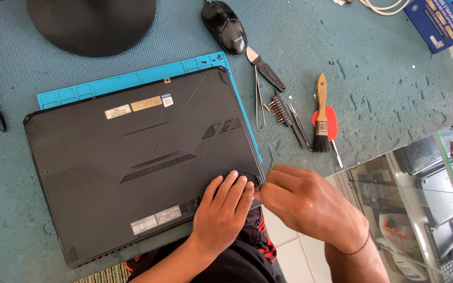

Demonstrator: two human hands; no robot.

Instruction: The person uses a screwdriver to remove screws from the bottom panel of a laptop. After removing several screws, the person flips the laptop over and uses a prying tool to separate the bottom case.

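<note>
Laptop [132,157], black, lid shut, laid bottom side up across a blue service mat [106,84] on the teal worktop [384,94], near corner overhanging the front edge. Left hand [224,207] spread flat, fingers wide, pressing on the bottom cover close to that corner; nothing gripped. Right hand [305,202] pinched narrow at the corner seam, fingertips together against the edge; whether a small pick sits between them cannot be told. Judged as rigid, moderately heavy, with a thin plastic cover likely to flex and crack at its clips if forced. Textured surface, likely not slippery. Best held by the long side edges, both hands, kept level; avoid loading the vent slots or the overhanging corner. Beside the mat, to the right: black mouse [224,26], tweezers [258,97], a rack of screwdriver bits [279,110], a wooden-handled brush [321,115] on a red pick [330,121]. Round monitor base [90,23] behind the mat.
</note>
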